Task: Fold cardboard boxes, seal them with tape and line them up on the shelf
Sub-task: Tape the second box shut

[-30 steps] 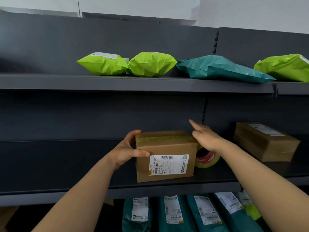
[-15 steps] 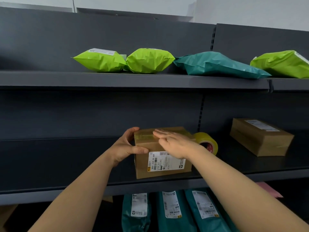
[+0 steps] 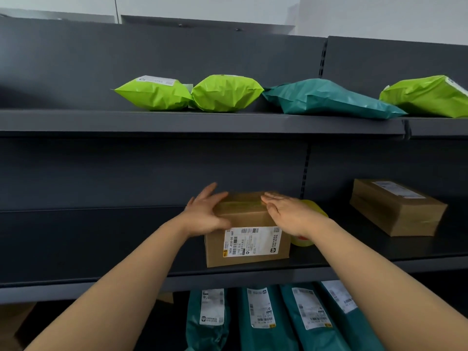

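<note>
A small brown cardboard box (image 3: 247, 245) with a white shipping label on its front stands on the middle shelf (image 3: 253, 277), its top sealed with yellowish tape. My left hand (image 3: 205, 212) lies against the box's upper left corner with fingers spread and straight. My right hand (image 3: 287, 214) rests flat on the top right of the box, fingers straight and pointing left. A roll of yellow tape (image 3: 307, 224) stands right behind that hand, partly hidden by it.
A second, flatter brown box (image 3: 397, 207) lies further right on the same shelf. Green and teal mailer bags (image 3: 326, 98) lie on the upper shelf. Several teal bags (image 3: 260, 317) with labels stand below. A dark back panel closes the shelf.
My right hand slid rightward over the box top, from the middle to the right edge. My left hand loosened its hold and its fingers spread straight. The view shifted slightly.
</note>
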